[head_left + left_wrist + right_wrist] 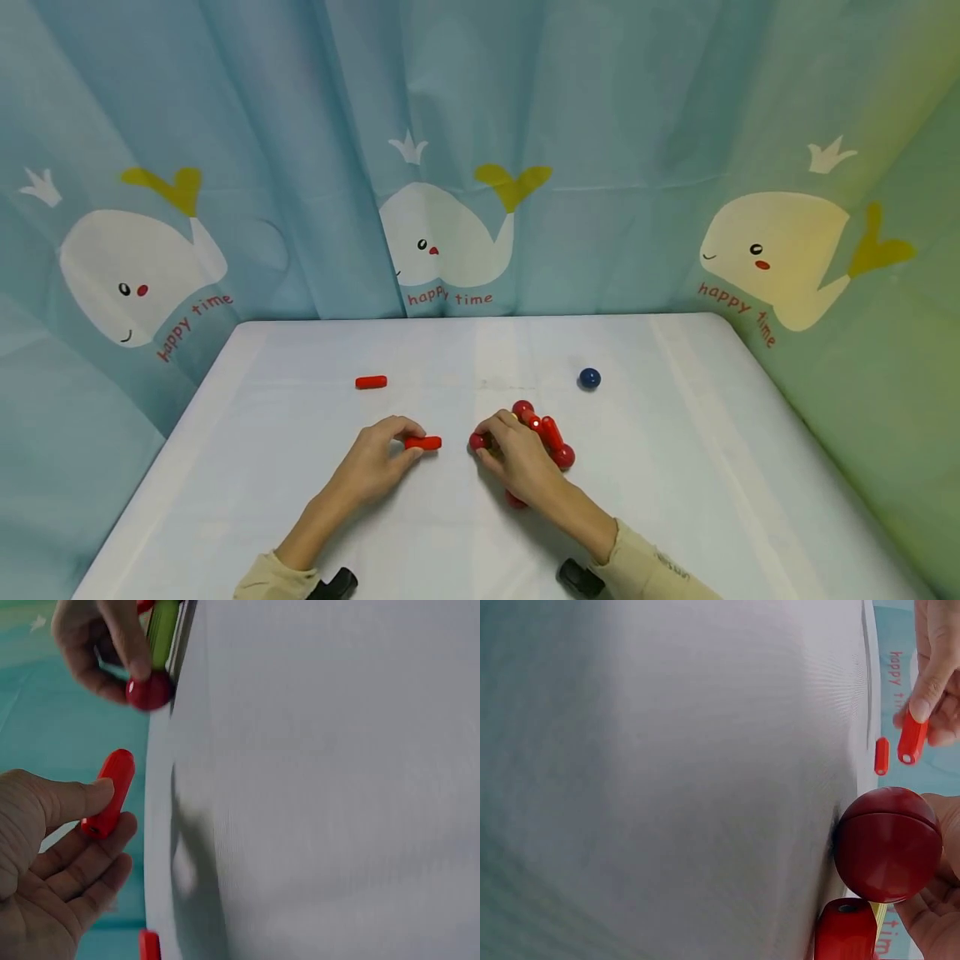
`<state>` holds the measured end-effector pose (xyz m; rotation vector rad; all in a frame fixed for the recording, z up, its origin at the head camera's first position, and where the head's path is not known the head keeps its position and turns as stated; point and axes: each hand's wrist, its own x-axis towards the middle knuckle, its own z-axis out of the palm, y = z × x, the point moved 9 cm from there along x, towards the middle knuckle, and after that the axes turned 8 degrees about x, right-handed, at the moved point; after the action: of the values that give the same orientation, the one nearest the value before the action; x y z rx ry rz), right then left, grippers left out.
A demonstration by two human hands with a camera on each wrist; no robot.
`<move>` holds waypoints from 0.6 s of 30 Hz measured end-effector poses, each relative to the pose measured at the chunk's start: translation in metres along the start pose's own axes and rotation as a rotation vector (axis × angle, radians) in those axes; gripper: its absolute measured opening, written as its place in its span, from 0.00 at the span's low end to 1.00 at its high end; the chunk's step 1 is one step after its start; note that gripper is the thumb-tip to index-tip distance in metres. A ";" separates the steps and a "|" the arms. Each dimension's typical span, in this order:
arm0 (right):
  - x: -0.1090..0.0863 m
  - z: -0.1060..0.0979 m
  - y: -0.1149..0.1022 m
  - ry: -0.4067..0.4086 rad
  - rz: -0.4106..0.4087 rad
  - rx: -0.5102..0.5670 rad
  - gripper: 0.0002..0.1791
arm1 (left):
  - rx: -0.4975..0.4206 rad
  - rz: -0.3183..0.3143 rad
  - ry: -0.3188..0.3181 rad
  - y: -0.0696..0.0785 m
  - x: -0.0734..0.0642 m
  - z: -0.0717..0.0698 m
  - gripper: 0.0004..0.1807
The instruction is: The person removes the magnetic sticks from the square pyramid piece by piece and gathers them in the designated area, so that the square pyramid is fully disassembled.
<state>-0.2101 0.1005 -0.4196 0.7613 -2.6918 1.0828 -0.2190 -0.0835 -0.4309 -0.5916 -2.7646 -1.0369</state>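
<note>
Between thumb and fingers, my left hand (pixel 372 460) pinches a short red rod (pixel 429 443), held above the table in the left wrist view. A hole shows in the end of this rod in the right wrist view. My right hand (pixel 519 454) grips a dark red ball (pixel 149 691) at the near left of a group of joined balls and rods. A green rod (pixel 162 634) runs from that ball. Beyond the right hand are another red ball (pixel 564 457) and a red rod (pixel 551 432); one more ball (pixel 515 500) is partly hidden under the right wrist.
A loose red rod (pixel 371 382) lies on the white table (pixel 300 350) beyond the left hand. Farther back on the right sits a dark blue ball (pixel 589 379). A curtain (pixel 600 125) with whale prints hangs behind the table and along its sides.
</note>
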 end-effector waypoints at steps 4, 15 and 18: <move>0.000 -0.001 0.000 0.006 -0.010 0.004 0.12 | 0.006 -0.070 0.018 -0.019 -0.001 -0.013 0.13; -0.003 0.001 0.003 0.007 -0.016 0.018 0.12 | 0.027 -0.178 0.040 -0.068 0.012 -0.038 0.12; -0.003 0.000 0.002 0.007 -0.022 0.021 0.12 | 0.058 -0.177 0.049 -0.079 0.016 -0.042 0.11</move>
<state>-0.2086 0.1031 -0.4214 0.7880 -2.6640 1.1077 -0.2663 -0.1599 -0.4431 -0.3137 -2.8335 -0.9860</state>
